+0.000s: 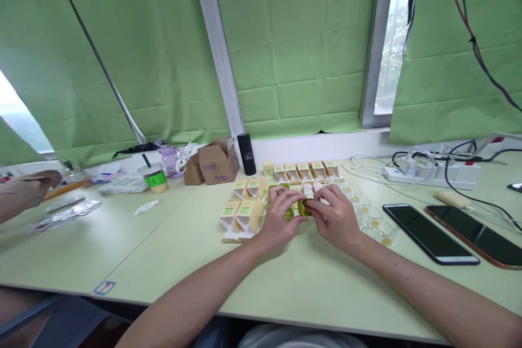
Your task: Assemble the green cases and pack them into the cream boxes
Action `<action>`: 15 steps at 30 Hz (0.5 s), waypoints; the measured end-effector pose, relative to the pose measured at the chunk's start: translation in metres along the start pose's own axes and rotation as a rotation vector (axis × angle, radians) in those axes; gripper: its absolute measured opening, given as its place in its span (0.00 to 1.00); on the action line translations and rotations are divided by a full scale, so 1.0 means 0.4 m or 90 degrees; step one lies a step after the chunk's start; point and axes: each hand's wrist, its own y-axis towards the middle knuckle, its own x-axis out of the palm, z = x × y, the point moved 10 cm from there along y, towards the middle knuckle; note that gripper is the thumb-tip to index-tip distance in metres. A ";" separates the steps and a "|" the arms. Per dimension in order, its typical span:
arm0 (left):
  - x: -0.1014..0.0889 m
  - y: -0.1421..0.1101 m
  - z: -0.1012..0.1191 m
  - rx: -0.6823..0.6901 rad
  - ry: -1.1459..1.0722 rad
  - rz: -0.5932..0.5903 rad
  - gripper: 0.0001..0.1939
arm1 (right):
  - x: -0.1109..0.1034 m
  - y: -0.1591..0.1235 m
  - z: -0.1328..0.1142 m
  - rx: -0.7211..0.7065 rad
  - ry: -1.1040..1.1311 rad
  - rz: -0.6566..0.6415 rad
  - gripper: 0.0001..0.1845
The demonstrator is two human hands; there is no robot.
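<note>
Between my two hands is a small olive-green, glossy, rounded piece [302, 208]; its exact kind is too small to make out. My left hand [279, 216] curls its thumb and fingers round the left side of it. On the other side, the closed fingers of my right hand [337, 218] grip it. More green pieces [289, 213] lie partly hidden behind my left fingers. Small white items [308, 189] stand just beyond. Small cream boxes with green labels [249, 212] are left of my left hand, their flaps open. Clear round containers with yellow dots [373, 223] line up beside my right hand.
More cream boxes [304, 172] stand in a row behind. A black bottle [246, 154], a cardboard box [220, 163] and a drink cup [155, 178] are farther left. Two phones [430, 234] and a power strip [432, 175] with cables lie right. Another person's arm [16, 196] reaches in far left.
</note>
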 end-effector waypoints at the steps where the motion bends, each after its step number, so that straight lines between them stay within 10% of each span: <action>1: 0.000 0.000 0.001 0.001 0.002 0.000 0.23 | 0.000 0.000 0.000 0.001 0.001 0.000 0.11; 15: 0.003 -0.003 0.004 0.021 0.038 -0.005 0.22 | 0.006 0.002 -0.001 0.002 -0.006 -0.001 0.10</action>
